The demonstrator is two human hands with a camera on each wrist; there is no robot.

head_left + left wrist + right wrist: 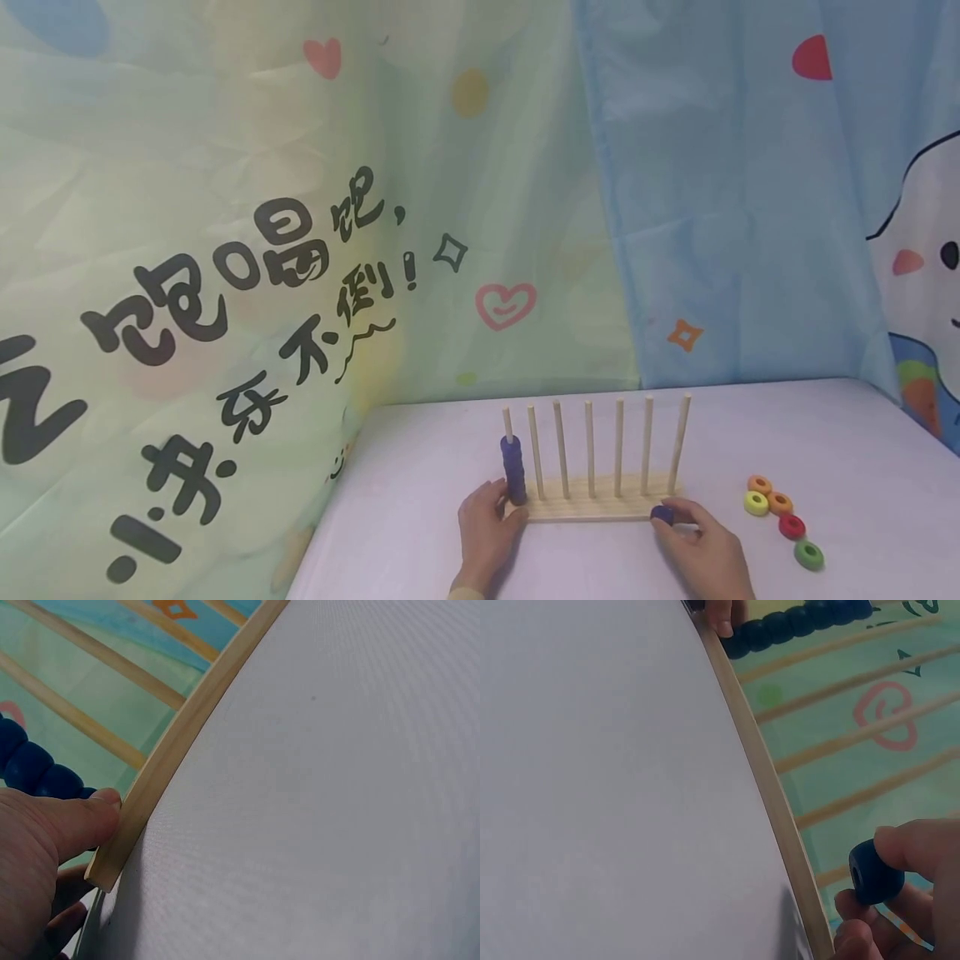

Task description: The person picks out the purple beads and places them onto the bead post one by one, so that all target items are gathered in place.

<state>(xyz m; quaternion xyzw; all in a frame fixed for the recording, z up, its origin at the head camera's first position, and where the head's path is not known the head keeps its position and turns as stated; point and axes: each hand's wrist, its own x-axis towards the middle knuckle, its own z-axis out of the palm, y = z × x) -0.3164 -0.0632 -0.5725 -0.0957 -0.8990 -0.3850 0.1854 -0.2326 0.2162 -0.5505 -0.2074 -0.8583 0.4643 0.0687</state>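
Observation:
A wooden peg stand (592, 508) with several upright pegs stands on the table. Stacked blue beads (513, 471) fill most of its leftmost peg; the other pegs are bare. My left hand (486, 525) grips the left end of the base, its thumb on the front edge beside the lowest bead, as the left wrist view shows. Near the right end of the base, my right hand (705, 542) pinches a single blue bead (876, 874) between thumb and fingers. That bead is in front of the rightmost peg in the head view, off any peg.
Right of the stand lie several loose rings: two orange ones (760, 484), a yellow one (756, 503), a red one (792, 526) and a green one (809, 555). A white cloth covers the table (405, 500). Printed curtains (480, 208) hang behind and at the left.

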